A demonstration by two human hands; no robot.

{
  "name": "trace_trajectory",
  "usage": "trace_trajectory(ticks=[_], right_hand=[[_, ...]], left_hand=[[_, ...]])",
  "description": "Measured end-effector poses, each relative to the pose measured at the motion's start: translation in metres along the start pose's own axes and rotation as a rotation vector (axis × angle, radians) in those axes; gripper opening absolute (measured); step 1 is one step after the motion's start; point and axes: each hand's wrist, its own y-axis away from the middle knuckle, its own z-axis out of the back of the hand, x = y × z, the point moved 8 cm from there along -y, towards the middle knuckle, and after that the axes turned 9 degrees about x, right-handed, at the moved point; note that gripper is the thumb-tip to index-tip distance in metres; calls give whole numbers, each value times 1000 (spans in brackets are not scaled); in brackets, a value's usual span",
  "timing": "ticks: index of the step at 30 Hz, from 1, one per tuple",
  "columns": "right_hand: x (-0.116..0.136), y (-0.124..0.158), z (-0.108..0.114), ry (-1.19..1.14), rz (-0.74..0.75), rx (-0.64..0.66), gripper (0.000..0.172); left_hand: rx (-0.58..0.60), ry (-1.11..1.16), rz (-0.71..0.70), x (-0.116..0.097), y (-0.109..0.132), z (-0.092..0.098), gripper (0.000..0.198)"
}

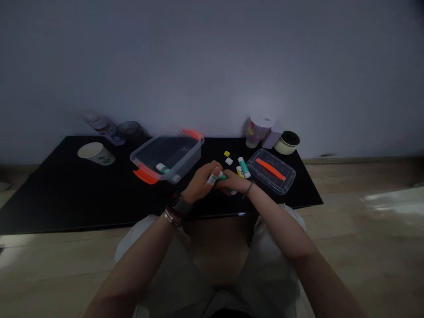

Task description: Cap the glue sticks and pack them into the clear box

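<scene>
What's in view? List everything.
Table: 1, black, beneath all.
Storage box: 1, clear, orange handles, mid-table.
Lid: 1, clear, orange strip, right.
Glue sticks: 3, green-white, box, table, hands.
Tube: 1, yellow-white, beside table stick.
Blocks: 2, yellow and white, mid-table.
Paper cup: 1, white, left.
Bottle: 1, white, back left, blurred.
Tumbler: 1, dark, back left.
Lidded cup: 1, clear, back right.
Small box: 1, lilac, back right.
Pot: 1, cream, back right.
Hands: 2, bare, holding one stick.

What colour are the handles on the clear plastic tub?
Bright orange; the near handle shows best in the head view.
</scene>
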Motion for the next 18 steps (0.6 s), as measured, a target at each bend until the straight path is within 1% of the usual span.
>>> trace_trajectory(ticks=[2,3,4,5,7,10,14,16,17,18], right_hand=[[6,1,11,129,-2,-212,25],[7,3,14,162,-7,-272,24],[7,4,14,169,-11,-282,24],[5,4,11,147,-14,-242,23],[0,4,1,41,-8,-82,25],[-6,7,-11,-181,7,138,27],[-12,10,-29,-437,-52,388,32],[-11,9,-35,-486,-61,432,33],[-9,7,-34,-479,-49,406,33],[-7,4,-31,-450,-27,344,32]], left_hand=[[-36,37,28,3,0,4,46],[-35,47,34,4,0,4,45],[-25,53,38,4,0,3,45],[-8,55,40,4,-1,1,45],[32,64,42,3,-1,-3,45],[83,97,48,-1,0,-6,45],[131,139,24,-7,1,-7,47],[136,159,7,-9,1,-5,48],[127,170,2,-8,1,-4,48],[107,179,2,-7,0,-2,48]])
